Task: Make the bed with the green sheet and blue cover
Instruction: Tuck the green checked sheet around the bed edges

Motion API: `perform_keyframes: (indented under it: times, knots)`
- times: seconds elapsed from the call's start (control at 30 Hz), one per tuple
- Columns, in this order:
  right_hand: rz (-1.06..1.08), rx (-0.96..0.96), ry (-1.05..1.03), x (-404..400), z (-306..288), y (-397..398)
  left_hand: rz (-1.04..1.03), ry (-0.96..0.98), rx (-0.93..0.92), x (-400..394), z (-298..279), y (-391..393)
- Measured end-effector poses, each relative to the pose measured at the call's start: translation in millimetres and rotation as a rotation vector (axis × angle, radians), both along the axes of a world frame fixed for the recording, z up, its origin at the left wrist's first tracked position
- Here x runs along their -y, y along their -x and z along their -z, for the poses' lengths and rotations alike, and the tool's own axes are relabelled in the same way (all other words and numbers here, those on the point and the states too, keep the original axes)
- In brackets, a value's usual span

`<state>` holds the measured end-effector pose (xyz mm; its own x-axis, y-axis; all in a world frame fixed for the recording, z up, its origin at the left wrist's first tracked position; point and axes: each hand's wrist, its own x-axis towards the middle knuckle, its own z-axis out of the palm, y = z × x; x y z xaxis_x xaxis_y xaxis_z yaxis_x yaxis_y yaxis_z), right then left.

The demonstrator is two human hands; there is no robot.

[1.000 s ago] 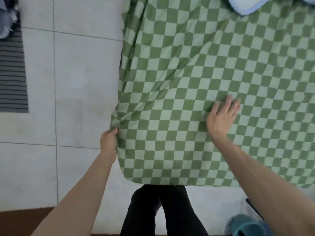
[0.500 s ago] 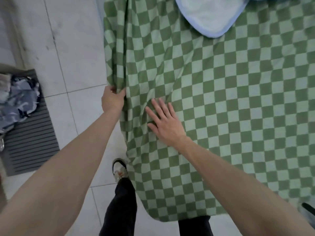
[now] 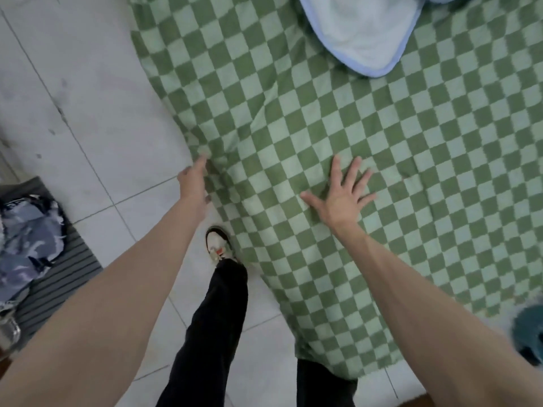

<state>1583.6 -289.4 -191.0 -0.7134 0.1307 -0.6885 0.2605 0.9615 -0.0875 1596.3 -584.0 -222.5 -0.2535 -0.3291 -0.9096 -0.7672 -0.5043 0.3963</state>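
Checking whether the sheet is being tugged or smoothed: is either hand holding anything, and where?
Right hand lies flat on the sheet, holding nothing. Left hand touches its side edge; any grip cannot be told.

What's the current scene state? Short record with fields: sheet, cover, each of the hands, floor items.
sheet: green checked sheet spread over the bed, creased near the left edge, draping off the side
cover: blue cover bunched at the top, not spread
left hand: at the sheet's side edge, fingers extended, touching the fabric
right hand: flat, fingers spread, pressing on the sheet
floor items: striped mat with a crumpled cloth on it, left of the bed
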Motion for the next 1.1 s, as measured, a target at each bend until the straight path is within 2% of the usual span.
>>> perform_keyframes:
  times: [0.13,0.33,0.43,0.5,0.57,0.67,0.73,0.83,0.93,1.0,1.1]
  knots:
    - [0.137,0.095,-0.019,41,4,11,0.037,0.01,-0.174,22,1,70]
    - [0.175,0.222,-0.111,57,3,31,0.266,0.485,-0.146,35,18,89]
    - [0.172,0.237,-0.154,59,-2,32,0.433,0.637,-0.125,47,16,87]
    - [0.168,0.262,-0.17,61,-4,35,0.442,0.709,-0.036,60,13,92]
    - [0.172,0.302,-0.175,64,-7,39,0.364,0.666,0.048,72,16,102]
    - [0.173,0.338,-0.194,65,-15,46,0.355,0.357,0.071,86,18,117]
    - [0.182,0.36,-0.173,66,-21,50,0.415,0.266,0.054,97,7,129]
    - [0.238,0.395,-0.14,70,-32,59,0.504,0.412,0.02,121,-15,161]
    - [0.387,0.192,-0.105,88,-39,87,0.571,0.547,-0.063,143,-35,214]
    - [0.439,0.06,-0.086,108,-39,126,0.615,0.596,-0.08,152,-41,255]
    - [0.442,0.064,-0.055,145,-29,205,0.764,0.654,-0.057,160,-41,312]
